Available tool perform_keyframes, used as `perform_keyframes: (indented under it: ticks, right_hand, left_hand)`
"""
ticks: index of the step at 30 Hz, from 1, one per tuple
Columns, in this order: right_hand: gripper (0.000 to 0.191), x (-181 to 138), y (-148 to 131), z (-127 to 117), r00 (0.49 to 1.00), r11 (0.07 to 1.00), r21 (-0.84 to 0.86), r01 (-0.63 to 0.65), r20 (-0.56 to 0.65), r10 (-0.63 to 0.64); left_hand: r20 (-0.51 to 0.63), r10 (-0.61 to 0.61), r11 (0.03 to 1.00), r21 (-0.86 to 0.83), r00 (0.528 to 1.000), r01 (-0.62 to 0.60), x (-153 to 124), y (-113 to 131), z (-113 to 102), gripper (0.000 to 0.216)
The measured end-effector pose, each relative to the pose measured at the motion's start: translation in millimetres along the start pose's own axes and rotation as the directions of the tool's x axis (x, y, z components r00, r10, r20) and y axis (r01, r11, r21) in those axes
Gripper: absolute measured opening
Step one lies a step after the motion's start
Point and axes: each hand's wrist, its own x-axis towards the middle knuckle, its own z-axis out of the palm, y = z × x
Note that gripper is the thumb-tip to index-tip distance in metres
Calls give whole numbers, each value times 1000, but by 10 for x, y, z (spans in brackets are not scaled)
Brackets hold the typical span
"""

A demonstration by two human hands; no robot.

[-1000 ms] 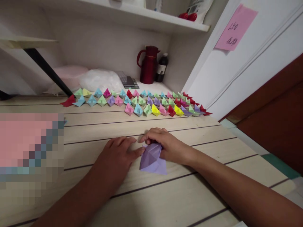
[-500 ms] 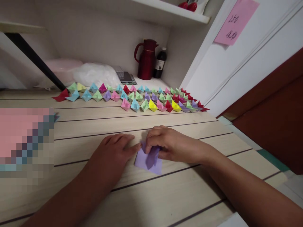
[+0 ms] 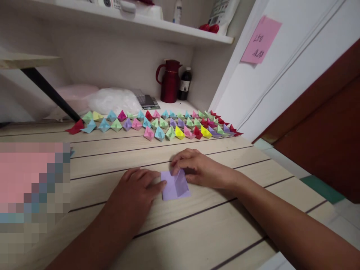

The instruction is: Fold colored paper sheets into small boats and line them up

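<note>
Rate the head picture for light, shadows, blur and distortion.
Head view: soft, even indoor light with no glare. Only faint shadows lie under the left hand and right hand at the purple paper. Paper and hands are sharp, the red jug behind slightly softer. The wide-angle look slants the shelf. A pixelated block hides the left margin.

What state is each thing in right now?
purple paper, folded, lying on the boards
left hand, flat, fingers at the paper's left edge
right hand, fingers pressing the paper's top edge
paper boats, folded, standing in rows
red jug, upright, lid on
dark bottle, upright, capped
pink note, stuck to white panel
</note>
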Motion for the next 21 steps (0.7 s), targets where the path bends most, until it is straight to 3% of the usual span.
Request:
perform_keyframes:
  ticks: [4,9,12,21]
  right_hand:
    - [23,-50,19,-129,998,1000,-5,9,63,-9]
    - [12,-35,21,-107,996,998,35,51,68,-54]
    - [5,-15,17,-60,999,999,32,10,30,-11]
    - [18,16,3,57,991,991,-7,-130,-17,130]
  left_hand:
    - [21,62,995,80,998,-63,-29,22,30,40]
    - [61,17,996,81,998,-22,-3,81,-47,40]
    - [82,-12,997,71,997,6,10,101,-78,39]
    - [127,-19,990,142,992,1,-83,52,-206,43]
